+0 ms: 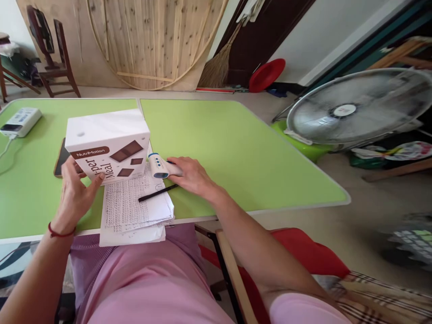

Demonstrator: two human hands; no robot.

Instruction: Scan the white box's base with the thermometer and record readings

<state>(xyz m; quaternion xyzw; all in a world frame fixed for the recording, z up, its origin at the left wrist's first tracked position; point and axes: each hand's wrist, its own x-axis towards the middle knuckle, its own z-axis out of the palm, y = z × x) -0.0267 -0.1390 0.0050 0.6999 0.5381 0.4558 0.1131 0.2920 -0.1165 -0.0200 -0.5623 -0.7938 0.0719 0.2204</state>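
Observation:
A white cardboard box (111, 146) with brown "NutriMotion" print stands upright on the green table, partly over some handwritten papers (126, 204). My left hand (76, 191) grips its lower left corner, thumb on the printed front and fingers at the side. Close to the box's right side, my right hand (191, 175) is closed around the handle of a white infrared thermometer (160, 166) with blue buttons. A black pen (157, 193) lies across the papers, its far end near my right hand. Behind the box, a dark phone-like slab (60, 159) is partly hidden.
A white power strip (22, 121) with a cable sits at the left of the green table (216, 130). Beyond the table's right edge stands a large fan (351, 108). A red chair (303, 247) is by my right side. A wooden chair (56, 67) stands behind.

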